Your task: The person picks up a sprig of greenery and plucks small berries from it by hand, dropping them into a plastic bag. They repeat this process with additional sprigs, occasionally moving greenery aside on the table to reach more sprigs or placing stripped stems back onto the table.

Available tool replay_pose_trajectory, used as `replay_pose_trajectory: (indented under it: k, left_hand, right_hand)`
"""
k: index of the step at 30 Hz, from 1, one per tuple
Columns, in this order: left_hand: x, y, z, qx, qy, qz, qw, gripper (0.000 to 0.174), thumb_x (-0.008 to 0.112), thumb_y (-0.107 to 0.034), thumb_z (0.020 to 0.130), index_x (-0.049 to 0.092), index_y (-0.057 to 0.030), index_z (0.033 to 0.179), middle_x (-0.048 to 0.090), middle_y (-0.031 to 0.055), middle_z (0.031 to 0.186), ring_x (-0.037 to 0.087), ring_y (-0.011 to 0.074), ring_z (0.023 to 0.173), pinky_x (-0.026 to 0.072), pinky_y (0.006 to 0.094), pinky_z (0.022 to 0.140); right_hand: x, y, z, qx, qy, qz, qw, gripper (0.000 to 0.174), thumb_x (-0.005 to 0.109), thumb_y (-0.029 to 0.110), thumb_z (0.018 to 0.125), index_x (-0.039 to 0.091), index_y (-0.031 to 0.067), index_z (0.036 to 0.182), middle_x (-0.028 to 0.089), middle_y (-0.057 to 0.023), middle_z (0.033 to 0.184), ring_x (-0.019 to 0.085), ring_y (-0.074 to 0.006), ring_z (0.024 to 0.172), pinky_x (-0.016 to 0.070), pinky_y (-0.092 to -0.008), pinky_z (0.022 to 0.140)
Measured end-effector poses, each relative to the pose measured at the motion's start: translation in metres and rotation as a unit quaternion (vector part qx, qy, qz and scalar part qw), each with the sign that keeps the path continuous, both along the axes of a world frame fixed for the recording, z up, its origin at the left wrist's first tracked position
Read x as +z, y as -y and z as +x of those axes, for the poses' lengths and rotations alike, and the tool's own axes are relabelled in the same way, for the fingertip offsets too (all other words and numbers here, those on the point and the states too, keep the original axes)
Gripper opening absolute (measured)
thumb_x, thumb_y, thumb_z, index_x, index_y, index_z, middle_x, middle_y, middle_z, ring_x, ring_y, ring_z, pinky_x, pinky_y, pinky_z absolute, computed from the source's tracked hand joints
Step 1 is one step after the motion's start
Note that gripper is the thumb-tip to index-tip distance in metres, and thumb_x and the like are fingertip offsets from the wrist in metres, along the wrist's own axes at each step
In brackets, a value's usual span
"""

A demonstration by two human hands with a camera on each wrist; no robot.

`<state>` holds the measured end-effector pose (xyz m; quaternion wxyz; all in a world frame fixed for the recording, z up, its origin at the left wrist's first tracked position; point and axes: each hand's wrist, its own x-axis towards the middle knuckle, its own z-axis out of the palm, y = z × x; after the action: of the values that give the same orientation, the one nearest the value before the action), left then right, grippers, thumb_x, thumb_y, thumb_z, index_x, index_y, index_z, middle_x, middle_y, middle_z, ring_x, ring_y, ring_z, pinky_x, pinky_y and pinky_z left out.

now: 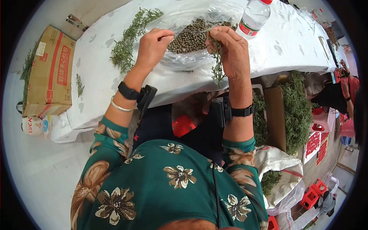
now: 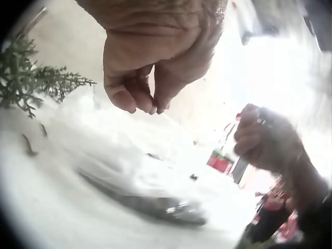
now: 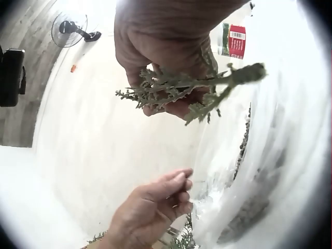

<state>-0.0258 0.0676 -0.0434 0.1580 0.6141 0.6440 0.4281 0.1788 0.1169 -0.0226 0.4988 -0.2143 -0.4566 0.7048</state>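
My right hand [image 1: 234,50] pinches a green cypress-like sprig [image 1: 217,68] between thumb and fingers over the near part of the table. In the right wrist view the sprig [image 3: 174,89] lies across the fingers, its thick stem end pointing right. My left hand [image 1: 152,48] is raised opposite, thumb and curled fingertips pressed together; I cannot tell whether they pinch something thin. Between and beyond both hands lies a clear plastic bag [image 1: 172,61], spread wide around many small brown round pellets [image 1: 188,42]. The left wrist view shows the bag below the left hand [image 2: 155,67].
More green sprigs [image 1: 130,42] lie left of the bag on the white tablecloth [image 1: 99,46]. A water bottle [image 1: 256,17] stands right of it. A cardboard box [image 1: 50,73] sits at the left end. Greenery [image 1: 297,115] fills a box beside my right arm, above a white sack [image 1: 281,165].
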Motion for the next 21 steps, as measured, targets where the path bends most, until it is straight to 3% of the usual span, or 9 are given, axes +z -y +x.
replay_pose_trajectory:
  k: [2,3,6,11,14,21]
  left_hand:
    - [0.020,0.011,0.007,0.000,0.278,-0.065,0.958,0.010,0.060,-0.009,0.080,0.066,-0.0038,0.084,0.063,0.0081,0.080,0.058,0.0178,0.065,0.0470,0.0295,0.060]
    - [0.024,0.016,0.009,0.002,0.276,-0.063,0.959,0.010,0.060,-0.009,0.080,0.066,-0.0038,0.084,0.063,0.0081,0.080,0.058,0.0178,0.065,0.0470,0.0295,0.060]
    - [0.030,0.025,0.016,-0.098,0.526,-0.034,0.844,0.012,0.057,-0.006,0.083,0.063,0.0012,0.091,0.063,0.0074,0.085,0.056,0.0122,0.065,0.0464,0.0262,0.059]
    - [0.024,0.033,0.021,-0.104,0.615,-0.027,0.781,0.016,0.058,-0.006,0.083,0.061,0.0014,0.098,0.062,0.0087,0.082,0.055,0.0132,0.065,0.0466,0.0281,0.061]
    - [0.022,0.033,0.022,-0.142,0.654,-0.044,0.742,0.017,0.060,-0.008,0.083,0.060,0.0014,0.097,0.059,0.0070,0.082,0.051,0.0117,0.068,0.0443,0.0280,0.068]
    - [0.023,0.033,0.025,-0.173,0.681,-0.050,0.710,0.022,0.058,-0.008,0.084,0.055,0.0026,0.103,0.056,0.0062,0.082,0.049,0.0126,0.069,0.0457,0.0295,0.074]
  right_hand:
    - [0.001,0.004,-0.006,0.008,0.009,0.005,1.000,0.010,0.056,0.006,0.081,0.060,-0.0027,0.086,0.059,-0.0069,0.074,0.056,-0.0135,0.065,0.0422,-0.0241,0.056]
    - [0.002,0.007,-0.009,0.013,0.014,0.007,1.000,0.010,0.056,0.006,0.081,0.060,-0.0026,0.085,0.059,-0.0063,0.074,0.056,-0.0129,0.064,0.0418,-0.0235,0.056]
    - [0.003,0.014,-0.017,0.025,0.000,0.006,1.000,0.010,0.057,0.006,0.081,0.060,-0.0021,0.085,0.059,-0.0054,0.073,0.056,-0.0120,0.063,0.0416,-0.0228,0.056]
    - [0.005,0.023,-0.025,0.037,-0.003,0.004,0.999,0.009,0.057,0.007,0.082,0.061,-0.0013,0.085,0.059,-0.0038,0.074,0.056,-0.0103,0.063,0.0413,-0.0216,0.055]
    - [0.005,0.026,-0.028,0.040,-0.005,0.008,0.999,0.009,0.058,0.007,0.082,0.061,-0.0010,0.085,0.059,-0.0028,0.074,0.056,-0.0093,0.064,0.0411,-0.0211,0.055]
    - [0.000,0.027,-0.031,0.043,0.010,0.019,0.999,0.010,0.057,0.007,0.082,0.062,-0.0008,0.085,0.059,-0.0013,0.075,0.054,-0.0077,0.064,0.0403,-0.0206,0.055]
